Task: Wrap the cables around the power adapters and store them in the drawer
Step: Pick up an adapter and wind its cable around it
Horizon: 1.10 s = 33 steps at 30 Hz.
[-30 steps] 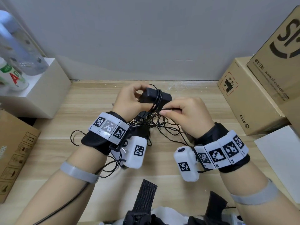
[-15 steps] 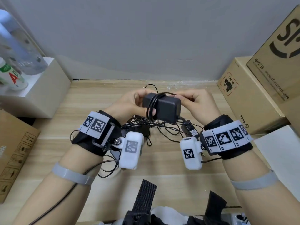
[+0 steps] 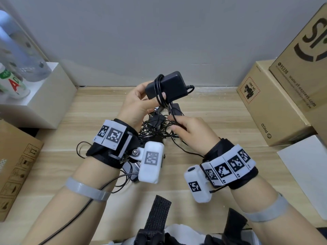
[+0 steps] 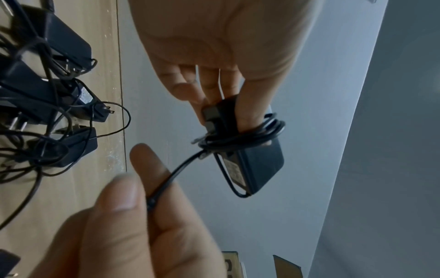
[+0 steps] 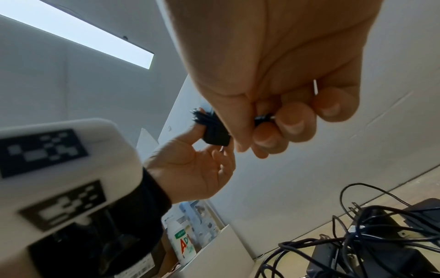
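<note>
My left hand [image 3: 150,96] holds a black power adapter [image 3: 166,87] raised above the wooden table [image 3: 221,112], fingers and thumb gripping its end. Several turns of its black cable [image 3: 160,93] are wound around the body. Just below it, my right hand [image 3: 175,122] pinches the loose end of that cable. In the left wrist view the adapter [image 4: 254,161] hangs from my left fingers [image 4: 214,84], and the cable [image 4: 171,180] runs down to my right hand [image 4: 142,206]. A tangled pile of more adapters and cables [image 3: 157,126] lies on the table under both hands. No drawer is in view.
Cardboard boxes [image 3: 272,106] are stacked at the right, with a white sheet-like object [image 3: 304,165] in front of them. At the left stands a white box [image 3: 44,96] carrying bottles [image 3: 14,82], and nearer to me a brown carton [image 3: 16,165].
The left hand has lifted the adapter higher and turned it. The right hand has come off the adapter's top and dropped below it, still pinching the cable.
</note>
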### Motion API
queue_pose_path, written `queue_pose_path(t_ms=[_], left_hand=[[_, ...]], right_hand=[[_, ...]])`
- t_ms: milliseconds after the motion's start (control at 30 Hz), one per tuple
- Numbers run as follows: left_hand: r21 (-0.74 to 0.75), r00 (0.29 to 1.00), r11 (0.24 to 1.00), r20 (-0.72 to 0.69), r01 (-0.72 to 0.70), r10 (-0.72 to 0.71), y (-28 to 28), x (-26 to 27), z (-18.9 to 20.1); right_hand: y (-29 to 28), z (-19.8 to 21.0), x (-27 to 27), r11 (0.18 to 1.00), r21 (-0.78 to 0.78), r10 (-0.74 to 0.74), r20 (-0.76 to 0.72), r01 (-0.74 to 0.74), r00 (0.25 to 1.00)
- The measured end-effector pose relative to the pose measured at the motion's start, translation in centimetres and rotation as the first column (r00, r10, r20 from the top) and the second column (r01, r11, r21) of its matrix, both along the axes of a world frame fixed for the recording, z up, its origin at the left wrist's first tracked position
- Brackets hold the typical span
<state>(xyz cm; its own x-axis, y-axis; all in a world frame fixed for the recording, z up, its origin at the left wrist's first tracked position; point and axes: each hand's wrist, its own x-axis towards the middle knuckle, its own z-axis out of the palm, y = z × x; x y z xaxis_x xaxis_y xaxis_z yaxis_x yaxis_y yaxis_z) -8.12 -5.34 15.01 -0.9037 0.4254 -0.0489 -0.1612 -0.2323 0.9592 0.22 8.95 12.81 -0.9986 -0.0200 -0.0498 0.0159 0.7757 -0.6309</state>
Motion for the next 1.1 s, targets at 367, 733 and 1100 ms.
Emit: queue_pose_path(t_ms=[367, 733, 1100], left_hand=[[-0.146, 0.991, 0.982, -0.067, -0.121, 0.112, 0.3, 0.3, -0.8], [-0.157, 0.999, 0.988, -0.040, 0.003, -0.010, 1.1, 1.0, -1.1], [0.015, 0.991, 1.000, 0.131, -0.027, 0.025, 2.1, 1.7, -1.0]], right_hand=[[-0.6, 3.1, 0.8, 0.938, 0.343, 0.081, -0.070, -0.053, 0.994], [0.5, 4.0, 0.1, 0.941, -0.278, -0.286, -0.350, 0.193, 0.892], [0.1, 3.6, -0.2, 0.723, -0.674, -0.368, -0.188, 0.153, 0.911]])
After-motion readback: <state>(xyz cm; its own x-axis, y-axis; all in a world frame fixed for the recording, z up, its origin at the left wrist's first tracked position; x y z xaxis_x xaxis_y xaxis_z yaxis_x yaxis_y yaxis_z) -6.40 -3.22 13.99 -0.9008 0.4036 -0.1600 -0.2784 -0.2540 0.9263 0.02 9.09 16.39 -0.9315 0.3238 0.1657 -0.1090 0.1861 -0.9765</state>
